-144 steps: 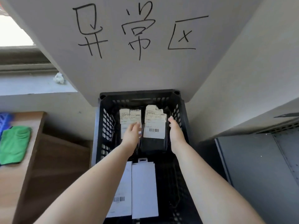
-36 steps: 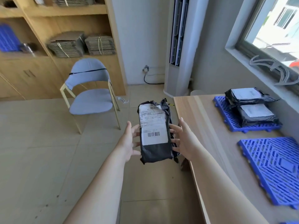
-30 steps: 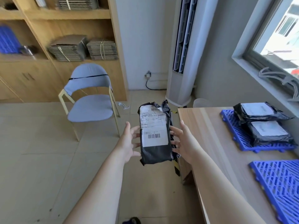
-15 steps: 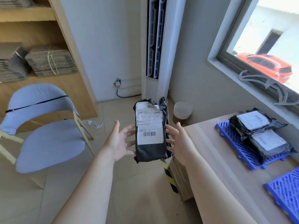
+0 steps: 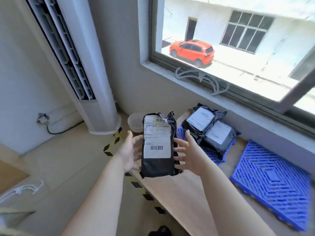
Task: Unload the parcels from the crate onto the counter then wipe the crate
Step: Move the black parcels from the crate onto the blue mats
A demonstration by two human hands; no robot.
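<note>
I carry two black plastic parcels [image 5: 157,147] stacked together, the front one bearing a white shipping label with a barcode. My left hand [image 5: 130,153] presses their left side and my right hand [image 5: 190,154] presses their right side, fingers spread and fairly straight. The parcels hang upright over the near left edge of the wooden counter [image 5: 179,193]. Two more black labelled parcels [image 5: 209,128] lie on a blue plastic grid mat [image 5: 211,155] at the counter's far end. The crate is out of view.
A second blue grid mat [image 5: 272,184] lies bare on the counter to the right. A window sill [image 5: 221,103] runs behind the counter. A tall white air conditioner [image 5: 88,74] and a small round bin [image 5: 134,122] stand on the floor beyond it. Yellow-black tape [image 5: 112,143] marks the floor.
I lifted the parcels out of the crate, turned right and walked toward the counter. The parcels now hang over its edge, close to the far blue mat. My grip is unchanged.
</note>
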